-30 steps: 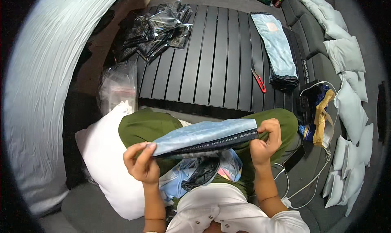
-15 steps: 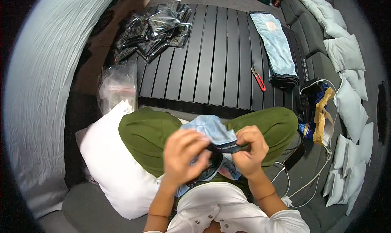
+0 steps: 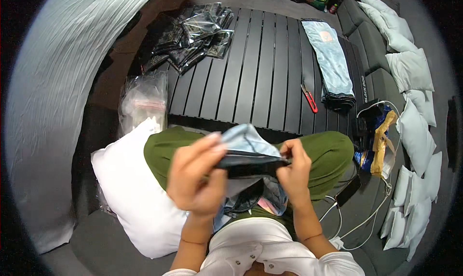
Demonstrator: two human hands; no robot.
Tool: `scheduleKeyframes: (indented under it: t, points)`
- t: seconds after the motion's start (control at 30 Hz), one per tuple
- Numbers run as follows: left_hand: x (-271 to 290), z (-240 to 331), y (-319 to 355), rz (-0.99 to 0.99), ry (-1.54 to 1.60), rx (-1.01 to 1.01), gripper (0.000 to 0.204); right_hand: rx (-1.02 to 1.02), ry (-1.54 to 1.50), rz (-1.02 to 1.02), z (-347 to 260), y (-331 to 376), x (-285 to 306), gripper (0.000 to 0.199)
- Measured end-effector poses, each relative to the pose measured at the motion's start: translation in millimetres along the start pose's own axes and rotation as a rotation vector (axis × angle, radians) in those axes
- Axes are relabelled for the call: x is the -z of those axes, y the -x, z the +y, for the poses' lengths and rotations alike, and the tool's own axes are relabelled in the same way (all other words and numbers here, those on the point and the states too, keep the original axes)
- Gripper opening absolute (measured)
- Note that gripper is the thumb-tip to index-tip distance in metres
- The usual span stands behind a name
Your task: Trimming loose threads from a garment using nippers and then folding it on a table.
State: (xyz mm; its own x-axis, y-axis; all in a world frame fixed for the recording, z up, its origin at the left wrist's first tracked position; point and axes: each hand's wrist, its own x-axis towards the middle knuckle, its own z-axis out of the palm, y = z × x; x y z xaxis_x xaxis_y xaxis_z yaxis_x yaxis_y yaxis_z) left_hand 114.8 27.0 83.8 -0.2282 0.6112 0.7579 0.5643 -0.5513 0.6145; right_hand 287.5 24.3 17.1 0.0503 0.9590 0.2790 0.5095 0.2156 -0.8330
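Observation:
In front of my lap, a light blue cloth piece point(image 3: 247, 140) with a wide black band point(image 3: 251, 167) is stretched between my hands. My right hand point(image 3: 295, 170) pinches the band's right end between thumb and fingers. At the other end, my left hand point(image 3: 197, 172) grips the edge, its fingers smeared by motion. More of the blue and black fabric point(image 3: 275, 196), with a pink patch, hangs bunched over my lap below the band. The cloth's exact kind cannot be made out.
Ahead stands a black slatted table point(image 3: 255, 68) with shiny black plastic packets point(image 3: 193, 37), red-handled thread snips point(image 3: 309, 99) and a stack of folded blue cloth point(image 3: 330, 59). Clear plastic bags point(image 3: 142, 102) and a white pillow point(image 3: 140, 194) lie left; a phone point(image 3: 348, 191) and white cables point(image 3: 369, 213) right.
My left hand has moved left, away from the right hand. The black band, bunched before, is now pulled out wide between them. The view has shifted slightly.

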Motion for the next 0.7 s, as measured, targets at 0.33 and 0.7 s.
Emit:
scheduleKeyframes:
  t: [0.33,0.7]
  points:
    - [33,-33,43,0.024,-0.244,0.169,0.022,0.221,0.007,0.374,12,-20,33,0.024]
    - [17,-33,34,-0.421,-0.32,0.194,0.035,0.135,-0.265,0.195,-2,-16,18,0.024]
